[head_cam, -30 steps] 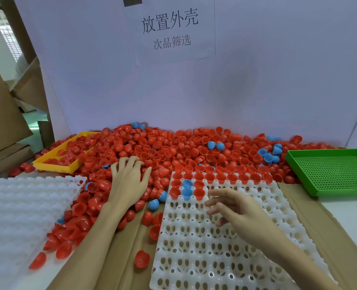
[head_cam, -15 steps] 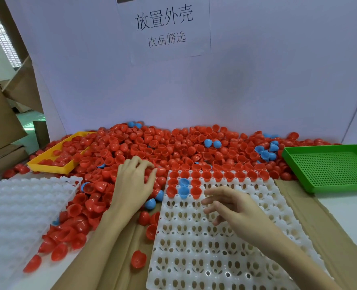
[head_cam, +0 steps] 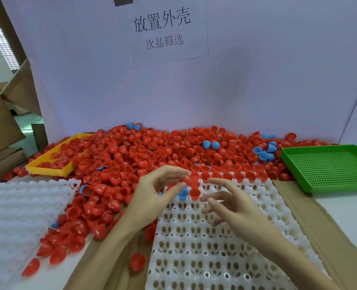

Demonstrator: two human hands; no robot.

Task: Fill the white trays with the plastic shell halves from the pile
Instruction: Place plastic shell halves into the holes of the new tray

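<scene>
Where it lay on pile (head_cam: 152, 151), left hand (head_cam: 152, 195) now lifted, pinching red shell (head_cam: 189, 181); right hand (head_cam: 232, 206) stays spread over tray (head_cam: 257, 206).

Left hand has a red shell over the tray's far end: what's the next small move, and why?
Probably lower the red shell half into an empty pocket beside the filled ones. The left hand pinches it just above the white tray, whose far row already holds shells, with most pockets nearer the person empty. The right hand hovers open, holding nothing.

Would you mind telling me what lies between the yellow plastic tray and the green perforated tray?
In the head view, the pile of red and blue plastic shell halves fills the stretch from the yellow plastic tray to the green perforated tray.
</scene>
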